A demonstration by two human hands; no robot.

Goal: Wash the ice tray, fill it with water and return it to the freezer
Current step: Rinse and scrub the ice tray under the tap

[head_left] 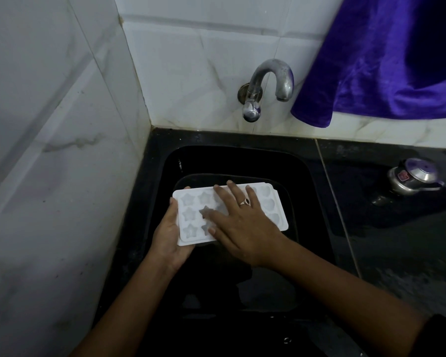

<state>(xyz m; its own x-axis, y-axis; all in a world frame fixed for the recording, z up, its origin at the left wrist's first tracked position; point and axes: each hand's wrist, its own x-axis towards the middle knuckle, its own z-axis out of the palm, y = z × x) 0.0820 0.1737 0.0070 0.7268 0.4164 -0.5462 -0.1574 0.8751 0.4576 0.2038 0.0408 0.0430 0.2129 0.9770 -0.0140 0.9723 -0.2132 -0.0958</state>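
Ice tray [191, 217] gripped by left hand [169, 235]; right hand [242, 222] flat on top.

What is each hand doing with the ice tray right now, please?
Left hand: closed on the left end of the ice tray, holding it over the sink.
Right hand: open, fingers spread flat on the tray's top; no grip.

One ice tray [273, 210], two hands (left [169, 237], right [242, 228]), one tap [267, 85]
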